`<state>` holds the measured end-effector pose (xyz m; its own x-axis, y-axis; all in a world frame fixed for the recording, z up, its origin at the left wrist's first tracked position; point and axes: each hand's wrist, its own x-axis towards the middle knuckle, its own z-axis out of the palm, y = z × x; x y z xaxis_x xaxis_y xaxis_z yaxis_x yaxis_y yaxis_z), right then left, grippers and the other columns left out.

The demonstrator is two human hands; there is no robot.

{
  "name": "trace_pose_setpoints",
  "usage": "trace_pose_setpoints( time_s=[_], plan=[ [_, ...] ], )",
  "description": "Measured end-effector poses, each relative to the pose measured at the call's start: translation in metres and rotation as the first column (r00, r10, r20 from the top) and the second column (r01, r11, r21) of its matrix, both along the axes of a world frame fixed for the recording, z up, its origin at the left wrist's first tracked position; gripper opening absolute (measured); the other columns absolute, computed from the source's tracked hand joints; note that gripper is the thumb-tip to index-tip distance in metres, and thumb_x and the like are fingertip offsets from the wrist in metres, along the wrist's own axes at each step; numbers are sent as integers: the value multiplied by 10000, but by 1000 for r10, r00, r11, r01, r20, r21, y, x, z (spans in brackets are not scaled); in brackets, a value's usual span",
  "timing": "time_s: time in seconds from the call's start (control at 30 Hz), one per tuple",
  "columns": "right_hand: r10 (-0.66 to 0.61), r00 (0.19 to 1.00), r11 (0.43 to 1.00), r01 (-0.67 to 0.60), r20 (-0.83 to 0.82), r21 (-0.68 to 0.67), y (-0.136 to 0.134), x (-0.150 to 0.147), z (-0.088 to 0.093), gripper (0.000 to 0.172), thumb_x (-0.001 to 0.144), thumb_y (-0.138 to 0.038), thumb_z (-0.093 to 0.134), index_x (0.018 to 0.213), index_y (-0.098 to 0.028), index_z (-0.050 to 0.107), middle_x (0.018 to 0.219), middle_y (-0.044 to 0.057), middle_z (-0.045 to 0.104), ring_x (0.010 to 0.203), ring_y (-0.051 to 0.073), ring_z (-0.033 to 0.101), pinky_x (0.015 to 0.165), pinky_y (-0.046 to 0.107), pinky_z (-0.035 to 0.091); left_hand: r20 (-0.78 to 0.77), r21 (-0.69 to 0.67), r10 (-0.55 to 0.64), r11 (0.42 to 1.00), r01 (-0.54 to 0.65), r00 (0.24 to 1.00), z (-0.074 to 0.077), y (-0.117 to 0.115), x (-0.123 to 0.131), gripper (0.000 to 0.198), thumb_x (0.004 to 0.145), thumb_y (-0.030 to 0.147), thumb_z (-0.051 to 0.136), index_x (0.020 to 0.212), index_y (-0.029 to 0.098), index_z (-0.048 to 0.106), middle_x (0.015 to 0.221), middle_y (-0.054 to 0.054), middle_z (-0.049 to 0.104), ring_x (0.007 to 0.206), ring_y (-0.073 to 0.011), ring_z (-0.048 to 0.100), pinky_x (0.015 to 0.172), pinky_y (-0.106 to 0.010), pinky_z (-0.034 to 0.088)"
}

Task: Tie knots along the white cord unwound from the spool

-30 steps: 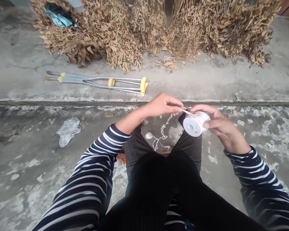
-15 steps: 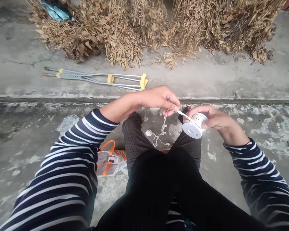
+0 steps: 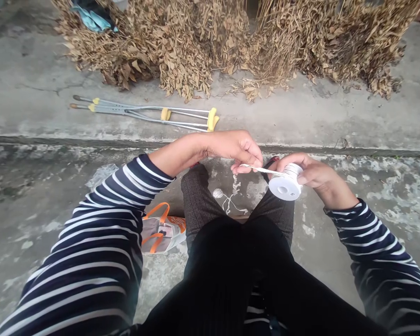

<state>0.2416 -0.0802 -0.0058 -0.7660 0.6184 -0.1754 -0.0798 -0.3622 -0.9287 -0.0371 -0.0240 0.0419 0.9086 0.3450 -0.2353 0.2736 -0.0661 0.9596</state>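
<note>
The right hand [image 3: 312, 173] clasps the spool [image 3: 287, 185] above the right knee [image 3: 273, 210]; the left hand [image 3: 236, 147] pinches the string [image 3: 271, 171] running from it. Crutches [image 3: 165, 114] lie near the front edge of the ledge [image 3: 283, 116].

1 tilted white spool [image 3: 287, 183], outstretched cord [image 3: 270, 171]

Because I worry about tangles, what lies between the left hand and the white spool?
In the head view, white cord runs from the left hand to the white spool; part of a shoe shows beyond it.
</note>
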Motion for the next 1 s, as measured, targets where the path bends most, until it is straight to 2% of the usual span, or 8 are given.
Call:
trace_pose_setpoints(
  time_s=[0.13, 0.23, 0.37, 0.53, 0.67, 0.77, 0.87, 1.0],
  plan=[
    [-10, 1000, 1000, 10, 20, -15, 5, 1, -2, 422, 608, -343, 950, 987, -210, 821, 1020, 35, 785, 811, 149, 695, 738, 248, 545, -52, -28, -38, 999, 37, 998, 7, -4, -1, 187, 812, 320, 809, 773, 139, 779, 547, -8, 606, 499, -96, 531, 567, -234, 432],
    [89, 994, 996, -89, 64, -9, 8, 0, -2, 453, 616, -358, 948, 1017, -191, 817, 993, 36, 779, 806, 145, 686, 742, 245, 544, -84, 10, -35, 999, 36, 996, 10, -5, -3, 162, 790, 297, 825, 765, 142, 782, 531, 3, 592, 506, -94, 531, 575, -227, 437],
    [170, 983, 985, -170, 63, -15, 11, -3, -4, 448, 667, -311, 926, 1082, -199, 801, 977, 26, 774, 796, 132, 681, 730, 236, 543, -36, 3, -7, 1000, 7, 999, 7, -2, -4, 166, 844, 283, 766, 792, 128, 790, 592, -26, 646, 542, -86, 556, 584, -213, 444],
    [138, 990, 990, -138, -1, 31, 11, -5, -6, 439, 675, -269, 922, 1092, -202, 802, 1020, 25, 784, 857, 138, 702, 768, 237, 550, 32, -98, 149, 985, -145, 988, -4, -4, 1, 155, 848, 259, 749, 854, 111, 795, 795, -91, 749, 641, -97, 637, 571, -198, 457],
    [29, 995, 996, -37, 95, 75, 9, -1, 0, 436, 649, -247, 924, 1068, -203, 807, 995, 14, 785, 843, 133, 687, 776, 240, 544, 38, -137, 265, 956, -258, 963, -15, -10, 3, 182, 878, 284, 748, 848, 106, 771, 712, -72, 715, 566, -73, 603, 532, -179, 437],
    [-36, 979, 992, 11, 200, 124, 8, 2, 5, 404, 653, -248, 914, 1042, -221, 809, 948, -1, 772, 819, 122, 657, 756, 230, 526, -7, -97, 253, 963, -253, 967, -18, -12, 1, 173, 883, 278, 758, 866, 106, 760, 621, -33, 657, 472, -45, 519, 489, -174, 389],
    [-21, 947, 986, -34, 320, 165, 8, 2, 8, 372, 676, -252, 894, 1040, -243, 813, 950, -5, 756, 819, 124, 639, 741, 232, 523, -63, 7, 220, 976, -220, 974, -15, -15, -2, 127, 887, 234, 743, 881, 109, 759, 566, -1, 602, 442, -37, 478, 475, -175, 355],
    [-18, 939, 981, -49, 342, 186, 9, -4, 3, 365, 693, -298, 881, 1049, -251, 814, 942, 3, 744, 791, 130, 622, 714, 252, 532, -62, 86, 240, 968, -234, 969, -13, -18, -2, 126, 902, 227, 720, 959, 125, 768, 546, 11, 583, 430, -38, 458, 476, -186, 341]
  ],
)
